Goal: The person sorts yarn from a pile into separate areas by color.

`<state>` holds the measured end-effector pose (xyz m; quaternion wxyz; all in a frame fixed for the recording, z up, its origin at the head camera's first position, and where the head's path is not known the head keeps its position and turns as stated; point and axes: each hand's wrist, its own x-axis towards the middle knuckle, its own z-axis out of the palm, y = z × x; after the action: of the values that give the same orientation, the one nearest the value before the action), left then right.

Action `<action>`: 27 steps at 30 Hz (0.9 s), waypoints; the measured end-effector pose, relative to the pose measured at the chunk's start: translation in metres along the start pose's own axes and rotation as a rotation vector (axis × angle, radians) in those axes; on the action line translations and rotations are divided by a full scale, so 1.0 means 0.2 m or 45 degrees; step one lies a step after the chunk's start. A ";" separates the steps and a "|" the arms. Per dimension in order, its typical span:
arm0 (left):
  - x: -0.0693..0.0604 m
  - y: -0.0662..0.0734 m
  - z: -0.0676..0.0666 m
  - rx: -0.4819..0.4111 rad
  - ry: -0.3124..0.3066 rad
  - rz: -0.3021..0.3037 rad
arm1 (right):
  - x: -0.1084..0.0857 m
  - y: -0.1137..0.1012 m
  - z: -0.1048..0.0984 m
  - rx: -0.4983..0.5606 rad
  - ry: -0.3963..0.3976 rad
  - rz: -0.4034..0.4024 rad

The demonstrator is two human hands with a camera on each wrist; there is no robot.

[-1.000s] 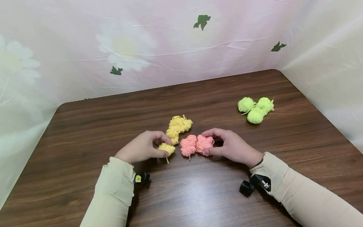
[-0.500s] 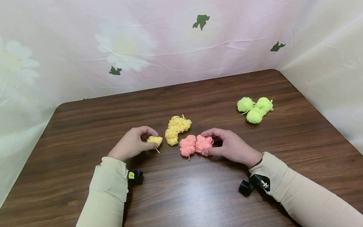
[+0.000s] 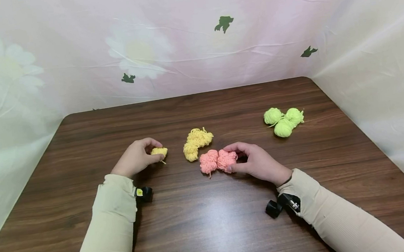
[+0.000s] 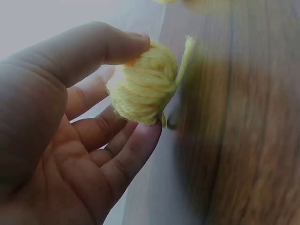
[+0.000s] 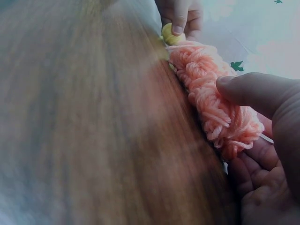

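While my left hand [image 3: 133,160] pinches a small yellow yarn ball [image 3: 159,151] between thumb and fingers, out toward the left edge of the table [image 3: 221,224], my right hand [image 3: 259,164] has its thumb and curled fingers about a pink yarn ball [image 3: 228,161] nearer the middle. In the left wrist view my thumb presses on one side of the yellow ball and the fingers sit round the other, with a loose tail of yarn sticking out; whether the ball clears the wood I cannot tell.

A second pink ball [image 3: 209,162] lies against the one I hold, on its left. Just beyond, toward the far edge, sits a yellow yarn clump [image 3: 197,142], well apart from my left hand. Three green yarn balls [image 3: 283,122] lie bunched toward the far right corner.

I judge the yellow ball to be light, soft and easily squashed, with a fuzzy surface that should hardly slip. A gentle pinch across the fat middle of the windings suits it best; pulling on the tail might unravel it. The pink one looks just as soft but loopier, so I would take it by its sides, loops gathered in.
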<state>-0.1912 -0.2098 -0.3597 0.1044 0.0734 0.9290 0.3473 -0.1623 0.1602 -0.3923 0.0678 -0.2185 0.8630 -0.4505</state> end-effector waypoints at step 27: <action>-0.08 -0.23 -0.18 0.026 0.103 -0.155 | 0.00 -0.01 0.00 0.021 -0.007 0.011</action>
<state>-0.1872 -0.2713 -0.3611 0.0870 0.0037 0.9387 0.3335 -0.1610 0.1599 -0.3903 0.0740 -0.2153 0.8600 -0.4568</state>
